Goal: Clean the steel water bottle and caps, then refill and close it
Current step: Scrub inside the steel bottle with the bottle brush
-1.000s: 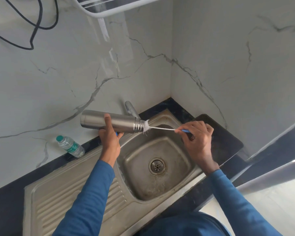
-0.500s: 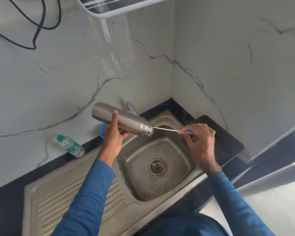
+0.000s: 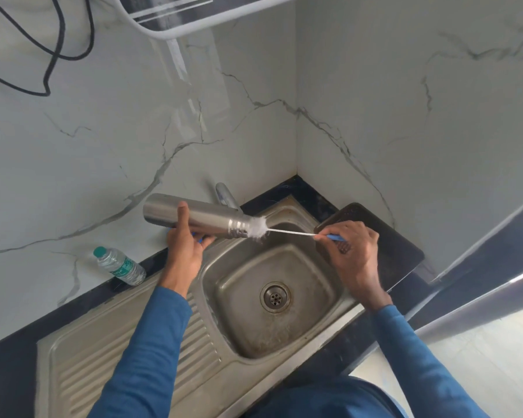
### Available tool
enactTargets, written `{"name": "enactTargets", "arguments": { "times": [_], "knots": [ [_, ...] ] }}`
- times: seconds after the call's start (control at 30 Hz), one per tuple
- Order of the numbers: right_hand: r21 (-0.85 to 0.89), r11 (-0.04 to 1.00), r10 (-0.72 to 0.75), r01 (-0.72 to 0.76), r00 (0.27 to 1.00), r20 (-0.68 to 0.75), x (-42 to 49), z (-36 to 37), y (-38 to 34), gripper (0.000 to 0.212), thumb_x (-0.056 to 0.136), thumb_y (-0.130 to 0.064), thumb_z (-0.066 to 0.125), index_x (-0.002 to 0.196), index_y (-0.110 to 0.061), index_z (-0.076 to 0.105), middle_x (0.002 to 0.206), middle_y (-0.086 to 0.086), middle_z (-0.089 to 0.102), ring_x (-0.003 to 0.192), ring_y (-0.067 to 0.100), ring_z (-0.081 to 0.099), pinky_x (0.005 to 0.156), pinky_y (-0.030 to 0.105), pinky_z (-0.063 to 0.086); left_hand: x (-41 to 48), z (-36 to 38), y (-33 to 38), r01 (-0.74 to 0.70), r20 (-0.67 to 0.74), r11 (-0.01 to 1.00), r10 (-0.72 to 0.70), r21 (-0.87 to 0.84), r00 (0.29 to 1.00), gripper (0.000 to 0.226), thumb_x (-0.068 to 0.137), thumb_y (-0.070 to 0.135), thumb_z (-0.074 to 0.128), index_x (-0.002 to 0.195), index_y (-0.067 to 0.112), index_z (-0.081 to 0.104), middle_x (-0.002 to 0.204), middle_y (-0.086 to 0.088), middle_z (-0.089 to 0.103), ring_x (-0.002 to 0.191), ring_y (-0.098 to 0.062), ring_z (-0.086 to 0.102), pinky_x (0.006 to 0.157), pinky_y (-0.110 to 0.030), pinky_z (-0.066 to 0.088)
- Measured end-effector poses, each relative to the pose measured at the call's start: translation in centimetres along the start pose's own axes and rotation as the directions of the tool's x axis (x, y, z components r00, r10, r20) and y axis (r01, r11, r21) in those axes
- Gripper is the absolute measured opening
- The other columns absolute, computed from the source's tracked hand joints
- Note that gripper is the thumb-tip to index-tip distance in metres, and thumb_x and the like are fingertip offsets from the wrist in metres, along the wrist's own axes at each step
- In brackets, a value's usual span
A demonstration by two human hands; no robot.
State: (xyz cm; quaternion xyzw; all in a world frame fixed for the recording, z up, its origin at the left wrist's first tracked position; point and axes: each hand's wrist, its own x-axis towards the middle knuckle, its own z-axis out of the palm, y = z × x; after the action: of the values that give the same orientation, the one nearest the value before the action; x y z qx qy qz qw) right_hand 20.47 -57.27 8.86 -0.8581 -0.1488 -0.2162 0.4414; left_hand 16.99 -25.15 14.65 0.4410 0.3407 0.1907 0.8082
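Steel bottle held sideways over the sink, brush at its mouth.

The steel sink (image 3: 316,285) with its ribbed drainboard fills the lower half of the frame, set into a dark surface (image 3: 9,372) below white marbled walls. A dark board (image 3: 390,239) lies on the surface at centre right, just beside the basin. The steel water bottle (image 3: 215,220) is uncapped and nearly level above the basin's upper left edge, mouth pointing right. The left grip (image 3: 184,245) wraps its middle from below, thumb on top. A small plastic bottle (image 3: 120,267) sits on the surface at left, near the wall. The tap (image 3: 225,196) shows just behind the steel bottle. The right grip (image 3: 354,251) pinches the blue handle of a bottle brush (image 3: 258,230), whose white bristles sit at the bottle's mouth, partly outside it.
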Motion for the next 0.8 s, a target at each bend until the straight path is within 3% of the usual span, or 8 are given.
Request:
{"name": "enactTargets", "arguments": {
  "times": [0.1, 0.13, 0.23, 0.37, 0.53, 0.67, 0.8],
  "knots": [
    [-0.014, 0.997, 0.074, -0.075, 0.997, -0.025, 0.5, -1.8, 1.7, 0.007, 0.088, -0.034, 0.083, 0.088, -0.029, 0.079, 0.092, -0.019, 0.072, 0.094, 0.010, 0.063, 0.099, 0.049, 0.044, 1.7, -2.0, 2.2, -0.046, -0.049, 0.999, 0.045, -0.024, 0.998, 0.041, 0.101, 0.046, 0.067, 0.124, 0.013, 0.061, 0.123, -0.011, 0.071, 0.110, -0.025, 0.072, 0.088, -0.048, 0.063],
    [-0.007, 0.997, 0.082, -0.082, 0.996, -0.036, 0.6, -2.3, 2.2, 0.008, 0.089, -0.036, 0.083, 0.088, -0.029, 0.079, 0.090, -0.018, 0.072, 0.091, 0.011, 0.065, 0.097, 0.048, 0.047, 2.2, -2.6, 3.0, -0.060, -0.064, 0.998, 0.058, -0.032, 0.996, 0.040, 0.101, 0.047, 0.067, 0.123, 0.014, 0.062, 0.123, -0.010, 0.071, 0.109, -0.025, 0.072, 0.091, -0.050, 0.063],
    [0.016, 0.993, 0.114, -0.113, 0.991, -0.066, 0.5, -3.2, 3.5, 0.017, 0.089, -0.041, 0.079, 0.088, -0.024, 0.080, 0.089, -0.014, 0.074, 0.088, 0.012, 0.065, 0.094, 0.028, 0.047, 3.4, -4.1, 4.8, -0.113, -0.125, 0.992, 0.105, -0.053, 0.987, 0.039, 0.099, 0.049, 0.069, 0.118, 0.017, 0.060, 0.123, -0.008, 0.071, 0.108, -0.026, 0.073, 0.095, -0.052, 0.061],
    [0.074, 0.965, 0.255, -0.253, 0.967, -0.019, 0.2, -3.3, 4.6, 0.006, 0.091, -0.034, 0.082, 0.089, -0.030, 0.079, 0.093, -0.016, 0.074, 0.092, 0.014, 0.066, 0.086, 0.037, 0.052, 3.7, -5.1, 5.9, -0.180, -0.181, 0.983, 0.171, -0.034, 0.968, 0.051, 0.099, 0.050, 0.069, 0.133, 0.014, 0.056, 0.121, -0.005, 0.071, 0.106, -0.021, 0.074, 0.095, -0.049, 0.061],
    [0.139, 0.938, 0.304, -0.318, 0.946, 0.113, -0.1, -1.1, 2.9, 0.004, 0.090, -0.031, 0.082, 0.089, -0.028, 0.080, 0.091, -0.016, 0.073, 0.090, 0.003, 0.064, 0.078, 0.021, 0.049, 2.5, -4.7, 2.6, -0.097, -0.109, 0.991, 0.107, 0.090, 0.988, 0.063, 0.095, 0.059, 0.069, 0.138, 0.015, 0.057, 0.128, -0.007, 0.070, 0.114, -0.023, 0.070, 0.100, -0.051, 0.059],
    [0.170, 0.929, 0.297, -0.328, 0.937, 0.181, -0.4, 0.9, 2.1, 0.007, 0.092, -0.034, 0.081, 0.089, -0.027, 0.079, 0.090, -0.018, 0.075, 0.088, 0.005, 0.068, 0.078, 0.020, 0.050, 0.4, -2.9, -1.6, -0.016, -0.003, 0.988, 0.016, 0.151, 1.000, 0.065, 0.094, 0.062, 0.065, 0.138, 0.017, 0.054, 0.133, -0.014, 0.068, 0.121, -0.031, 0.067, 0.105, -0.053, 0.055],
    [0.237, 0.873, 0.346, -0.426, 0.884, 0.314, -0.7, 1.8, 2.1, 0.012, 0.096, -0.035, 0.076, 0.089, -0.025, 0.075, 0.077, -0.010, 0.074, 0.070, 0.002, 0.066, 0.067, 0.016, 0.048, -1.5, -1.0, -4.6, 0.108, 0.065, 0.991, -0.114, 0.079, 0.991, 0.060, 0.097, 0.059, 0.063, 0.138, 0.017, 0.058, 0.131, -0.014, 0.071, 0.112, -0.026, 0.072, 0.085, -0.043, 0.062]
  ]
}}
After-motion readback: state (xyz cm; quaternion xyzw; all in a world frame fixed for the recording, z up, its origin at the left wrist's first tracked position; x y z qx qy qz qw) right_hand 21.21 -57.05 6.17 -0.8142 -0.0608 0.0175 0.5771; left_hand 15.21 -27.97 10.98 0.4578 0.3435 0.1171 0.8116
